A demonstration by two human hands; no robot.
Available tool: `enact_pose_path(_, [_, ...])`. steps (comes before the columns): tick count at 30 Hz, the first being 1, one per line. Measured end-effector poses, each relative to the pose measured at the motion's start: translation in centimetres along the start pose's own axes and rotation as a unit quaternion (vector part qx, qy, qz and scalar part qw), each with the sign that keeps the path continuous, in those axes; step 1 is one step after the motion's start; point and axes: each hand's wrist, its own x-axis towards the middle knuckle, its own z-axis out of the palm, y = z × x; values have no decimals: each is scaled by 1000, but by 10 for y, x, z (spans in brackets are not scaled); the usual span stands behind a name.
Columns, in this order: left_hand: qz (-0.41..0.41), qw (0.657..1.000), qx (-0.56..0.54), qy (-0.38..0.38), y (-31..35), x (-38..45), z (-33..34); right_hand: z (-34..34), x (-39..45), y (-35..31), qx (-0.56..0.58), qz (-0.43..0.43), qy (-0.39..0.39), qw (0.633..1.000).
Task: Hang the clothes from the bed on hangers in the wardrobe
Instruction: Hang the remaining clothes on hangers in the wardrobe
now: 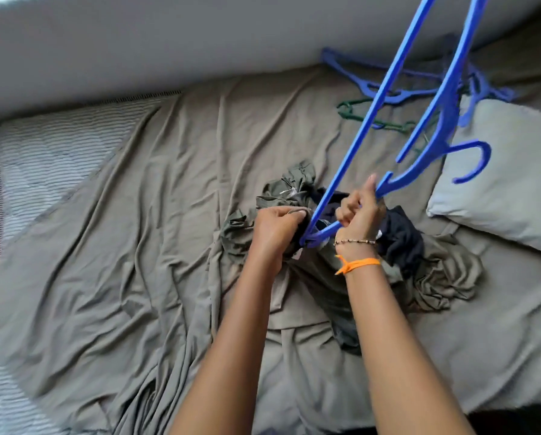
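A blue plastic hanger is raised over the bed, its hook pointing right. My right hand grips the hanger's lower end, thumb up along it. My left hand pinches the olive-green garment right beside the hanger's tip, which is tucked into the cloth. A dark navy garment lies crumpled under and to the right of my right hand. More olive cloth is bunched further right.
Spare blue hangers and a green hanger lie at the far side of the bed near the wall. A pillow sits at the right. The wrinkled sheet leaves striped mattress bare at left.
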Motion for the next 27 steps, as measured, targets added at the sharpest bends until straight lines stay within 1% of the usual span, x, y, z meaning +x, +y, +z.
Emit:
enact_pose_path(2, [48,998,22,-32,15,-28,9,1,-21,-20,33,-23,-28,999])
enact_pose_path(4, [86,995,20,-55,33,-61,13,3,-38,-42,53,-47,-41,997])
enact_pose_path(7, [131,986,26,-102,57,-114,16,-11,-56,-70,40,-82,-11,996])
enact_pose_path(9, [158,980,19,-120,72,-143,16,-31,-67,-87,-42,-138,5,990])
enact_pose_path(10, [166,978,1,-124,80,-157,14,-45,-71,-96,-97,-167,6,981])
enact_pose_path(12, [182,977,-11,-114,92,-173,11,-73,-83,-118,-191,-199,-5,961])
enact_pose_path(14, [186,977,-13,-108,97,-187,10,-89,-101,-142,-241,-237,-20,941])
enact_pose_path(17, [181,978,21,-105,94,-201,18,-92,-127,-178,-264,-307,-63,912])
enact_pose_path(20, [179,976,21,-120,87,-208,28,-93,-144,-203,-309,-346,-93,881])
enact_pose_path(22, [170,975,2,-147,86,-212,30,-100,-154,-215,-364,-354,-82,858])
enact_pose_path(25, [134,973,-43,-180,87,-210,21,-125,-160,-224,-436,-346,-39,830])
enact_pose_path(27, [136,965,-87,-206,90,-200,9,-146,-161,-227,-476,-352,-20,805])
